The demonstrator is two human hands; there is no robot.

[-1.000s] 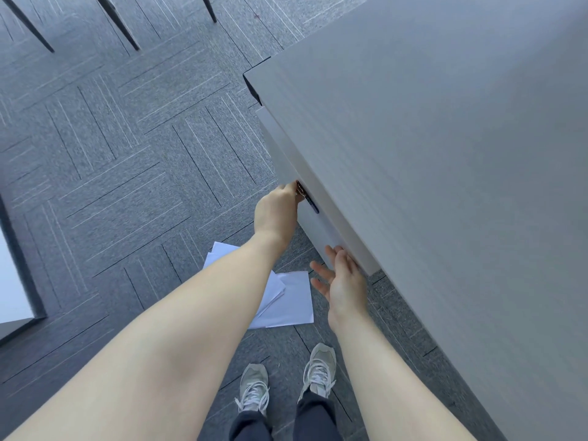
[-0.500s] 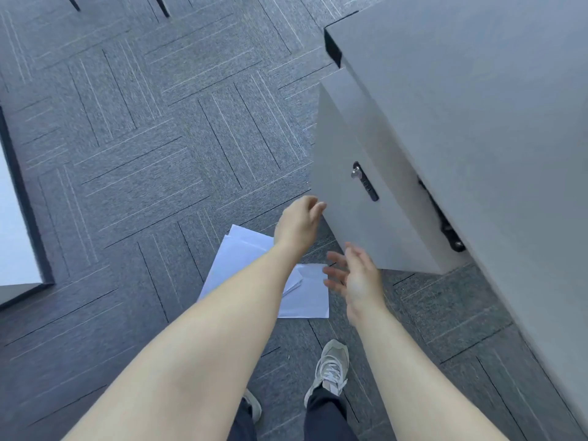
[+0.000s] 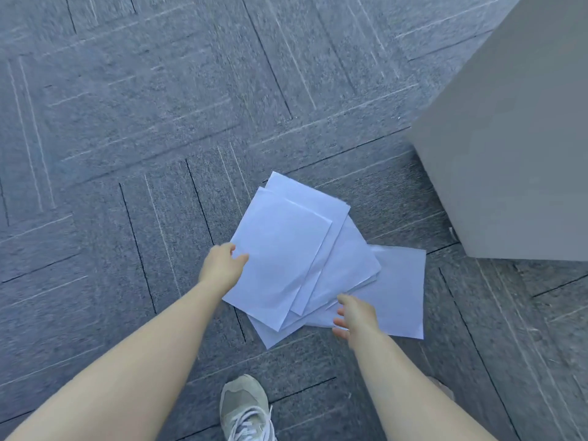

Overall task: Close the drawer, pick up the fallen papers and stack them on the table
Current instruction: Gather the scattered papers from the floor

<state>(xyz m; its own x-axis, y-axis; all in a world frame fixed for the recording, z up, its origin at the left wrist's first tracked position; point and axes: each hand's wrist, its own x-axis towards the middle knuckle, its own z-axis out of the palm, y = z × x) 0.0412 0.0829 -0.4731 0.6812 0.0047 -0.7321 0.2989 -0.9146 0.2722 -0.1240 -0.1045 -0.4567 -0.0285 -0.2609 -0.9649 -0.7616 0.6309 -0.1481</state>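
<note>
A: We see grey carpet (image 3: 159,122), with the cabinet (image 3: 509,154) at two o'clock.
B: The papers (image 3: 286,256) lie fanned at centre, overlapping.
A: Our left hand (image 3: 222,268) is at their nine o'clock edge, fingers loosely spread; our right hand (image 3: 356,316) at five o'clock, fingers spread. One shoe (image 3: 245,409) at six.

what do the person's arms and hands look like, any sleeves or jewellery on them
Both forearms are bare right up to the bottom edge of the view, with no sleeve showing. The left hand and the right hand wear no gloves, and no watch, bracelet or ring can be seen on the wrists or fingers. The picture is slightly blurred, so a thin ring could be missed.
</note>
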